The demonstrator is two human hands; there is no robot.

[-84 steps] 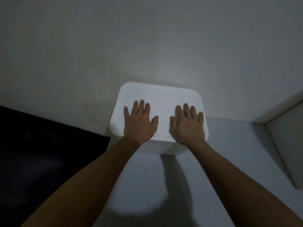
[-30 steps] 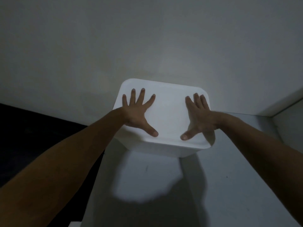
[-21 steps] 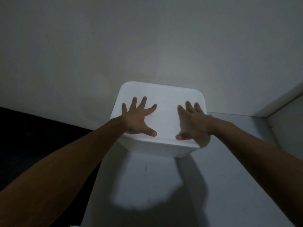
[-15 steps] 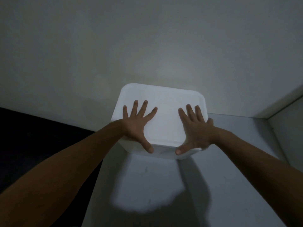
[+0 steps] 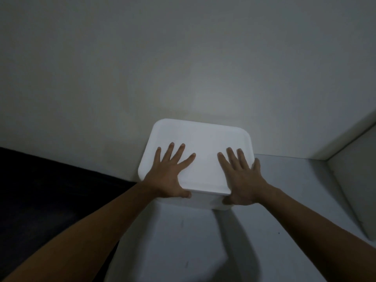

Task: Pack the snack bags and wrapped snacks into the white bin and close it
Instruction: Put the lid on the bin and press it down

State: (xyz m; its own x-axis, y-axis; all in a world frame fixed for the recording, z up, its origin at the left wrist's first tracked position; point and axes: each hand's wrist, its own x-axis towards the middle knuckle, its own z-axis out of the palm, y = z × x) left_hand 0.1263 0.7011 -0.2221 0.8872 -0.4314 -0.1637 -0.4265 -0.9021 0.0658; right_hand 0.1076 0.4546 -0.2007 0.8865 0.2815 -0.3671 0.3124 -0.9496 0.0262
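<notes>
Hands lie spread on the lid [image 5: 200, 151] of the white bin [image 5: 205, 201], one on each side of its near half. The left hand [image 5: 169, 176] lies palm down with its four fingers straight and fanned toward the far wall, their tips near the lid's left edge and middle, while its thumb hooks over the near rim and touches the front face of the bin just below. The right hand [image 5: 241, 178] mirrors it: fingers straight and splayed on the lid's right part, the little finger reaching out past the right edge, the thumb curled over the near rim onto the bin's front. Neither hand pinches or lifts anything; both press flat with fingers wide. Both forearms come in bare from the near corners of the view and converge on the bin, wrists bent slightly back. The lid sits level across the bin's top, with no gap visible along the near rim. The bin stands on a pale grey surface [image 5: 183, 241], its far side against a plain light wall [image 5: 183, 68]. A dark area [image 5: 40, 190] fills the left, and a pale panel [image 5: 358, 180] stands at the right edge. Contents of the bin cannot be seen.
</notes>
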